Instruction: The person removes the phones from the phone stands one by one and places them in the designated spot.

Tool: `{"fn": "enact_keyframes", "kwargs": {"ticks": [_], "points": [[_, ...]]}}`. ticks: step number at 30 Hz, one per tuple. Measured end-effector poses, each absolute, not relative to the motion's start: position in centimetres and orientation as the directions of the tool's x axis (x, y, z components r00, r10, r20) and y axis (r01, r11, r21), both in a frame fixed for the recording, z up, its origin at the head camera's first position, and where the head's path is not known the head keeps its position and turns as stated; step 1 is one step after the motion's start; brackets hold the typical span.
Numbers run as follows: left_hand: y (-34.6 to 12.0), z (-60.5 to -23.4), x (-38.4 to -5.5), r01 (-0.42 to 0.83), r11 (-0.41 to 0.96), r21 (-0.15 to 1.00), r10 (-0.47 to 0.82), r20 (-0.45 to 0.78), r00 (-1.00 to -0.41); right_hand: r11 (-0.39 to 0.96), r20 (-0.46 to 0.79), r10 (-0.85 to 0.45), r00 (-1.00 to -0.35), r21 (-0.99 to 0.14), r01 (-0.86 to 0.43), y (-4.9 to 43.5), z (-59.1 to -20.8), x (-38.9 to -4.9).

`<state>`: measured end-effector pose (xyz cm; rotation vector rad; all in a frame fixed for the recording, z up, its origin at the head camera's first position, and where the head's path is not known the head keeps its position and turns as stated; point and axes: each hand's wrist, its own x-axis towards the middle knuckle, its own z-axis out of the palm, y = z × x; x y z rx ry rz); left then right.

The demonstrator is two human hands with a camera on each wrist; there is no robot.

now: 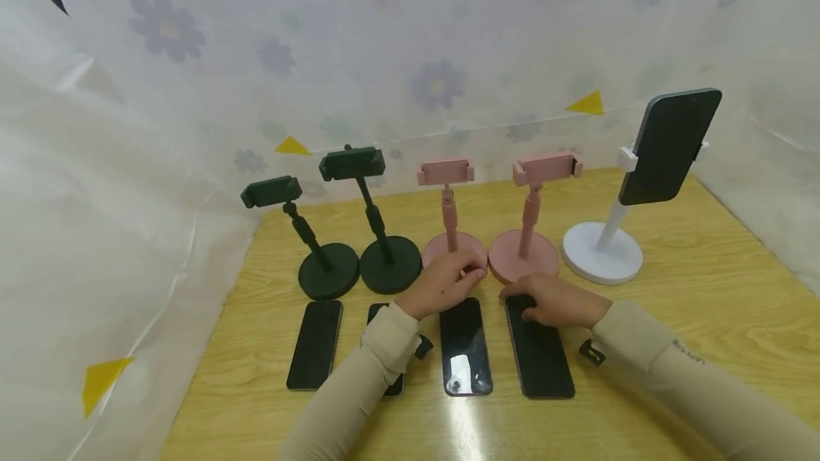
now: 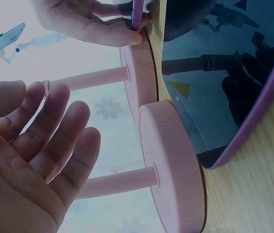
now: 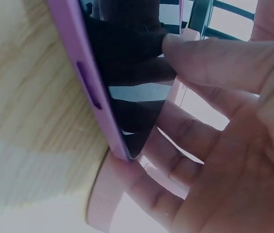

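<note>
My right hand [image 1: 556, 301] pinches the upper end of a black-screened smartphone [image 1: 544, 365] with a purple edge [image 3: 86, 82]. Its thumb lies on the screen and its fingers reach round the end, while the phone's body lies along the table. My left hand [image 1: 443, 283] is held with loosely bent, spread fingers and nothing in them, as the left wrist view shows. It hovers in front of one pink phone stand [image 1: 450, 215], above the top of another smartphone [image 1: 463, 340]. A second pink stand [image 1: 532, 215] stands just behind my right hand.
Two dark green phone stands [image 1: 327, 269] [image 1: 387, 262] stand to the left. A white stand [image 1: 602, 255] at the right holds an upright smartphone [image 1: 673, 148]. Another smartphone [image 1: 315, 343] lies at the left, and one more [image 1: 396, 385] is partly hidden by my left sleeve.
</note>
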<state>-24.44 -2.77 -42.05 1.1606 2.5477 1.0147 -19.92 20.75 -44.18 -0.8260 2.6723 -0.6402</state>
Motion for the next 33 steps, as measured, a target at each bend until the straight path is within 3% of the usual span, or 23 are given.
{"fn": "enact_keyframes", "kwargs": {"ticks": [8, 16, 21, 33], "points": [[-2.9, -42.0, -24.4, 0.587, 0.481, 0.651, 0.715, 0.097, -0.692, 0.809, -0.036, -0.550, -0.834, -0.269, -0.522, 20.3, -43.8, -19.7], [-3.0, -42.0, -24.4, 0.578, 0.476, 0.663, 0.713, 0.095, -0.695, 0.812, -0.036, -0.559, -0.828, -0.227, -0.538, 20.1, -43.8, -19.6], [-2.9, -41.8, -24.5, 0.598, 0.457, 0.658, 0.718, 0.124, -0.685, 0.806, -0.042, -0.559, -0.828, -0.263, -0.530, 20.5, -43.7, -19.3], [-1.8, -41.0, -24.0, 0.629, 0.420, 0.655, 0.741, 0.153, -0.654, 0.740, -0.015, -0.544, -0.839, -0.481, -0.471, 23.4, -41.3, -17.4]]}}
